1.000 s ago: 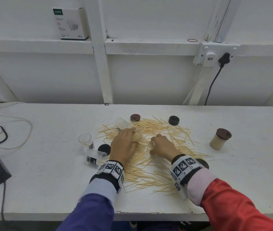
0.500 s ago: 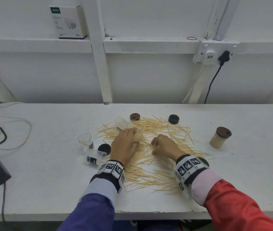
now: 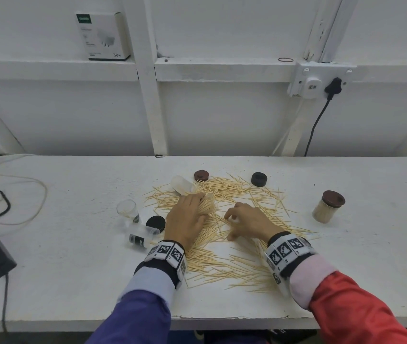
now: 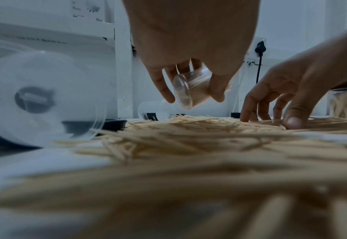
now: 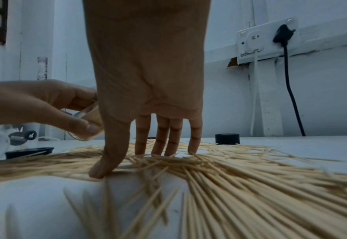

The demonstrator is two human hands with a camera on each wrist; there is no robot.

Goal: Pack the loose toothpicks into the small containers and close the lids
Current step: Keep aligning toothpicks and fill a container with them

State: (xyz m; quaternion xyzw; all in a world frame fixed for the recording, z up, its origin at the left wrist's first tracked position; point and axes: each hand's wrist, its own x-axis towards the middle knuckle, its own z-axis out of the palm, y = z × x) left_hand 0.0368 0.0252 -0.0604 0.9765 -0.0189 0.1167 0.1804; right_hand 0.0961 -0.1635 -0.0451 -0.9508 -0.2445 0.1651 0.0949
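- Loose toothpicks (image 3: pixel 224 234): pale, thin wooden sticks. They lie scattered across the centre of the white table (image 3: pixel 48 281), crossing in all directions. Most remain unpacked.
- Held container (image 4: pixel 191 88): clear, tilted, partly filled, no lid. The left hand (image 3: pixel 187 219) grips it above the pile at 11 o'clock.
- Right hand (image 3: pixel 249 220): fingers spread, tips pressing down on the pile to gather sticks.
- Filled jar (image 3: pixel 327 206): at 3 o'clock, brown lid on. One unit is judged complete.
- Empty containers (image 3: pixel 128 211): at 9 o'clock, one upright, one on its side.
- Loose lids (image 3: pixel 258 179): at 12 o'clock; another black lid lies at 9 o'clock.
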